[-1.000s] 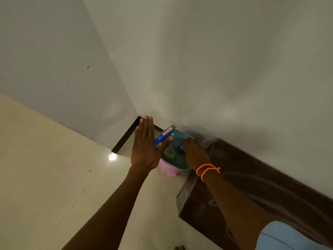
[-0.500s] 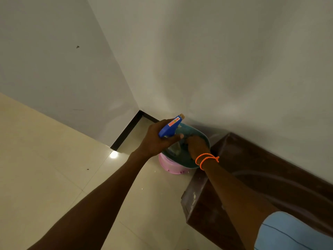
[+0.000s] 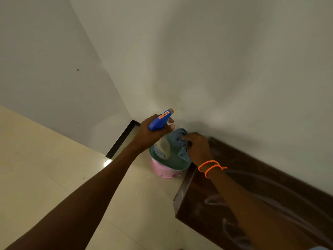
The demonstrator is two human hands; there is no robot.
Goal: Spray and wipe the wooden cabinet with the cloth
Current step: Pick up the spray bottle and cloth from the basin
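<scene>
My left hand [image 3: 150, 134] grips the neck of a spray bottle [image 3: 160, 120] with a blue trigger head; its clear body [image 3: 161, 148] hangs over a green basin [image 3: 173, 159]. My right hand [image 3: 198, 147], with orange bands at the wrist, is closed on a blue-grey cloth [image 3: 181, 141] just above the basin. The dark wooden cabinet [image 3: 243, 186] stands against the wall at the right, its top dusty with wipe streaks. Both hands are left of the cabinet's near end.
The green basin rests on a pink stool or tub [image 3: 164, 170] in the room's corner, beside the cabinet's end. Pale floor tiles [image 3: 45, 168] spread to the left. A dark skirting strip [image 3: 122, 139] runs along the left wall. White walls meet in the corner.
My left hand, flat and open a second ago, has closed on the spray bottle and raised it. My right hand has gathered the cloth and lifted it from the basin.
</scene>
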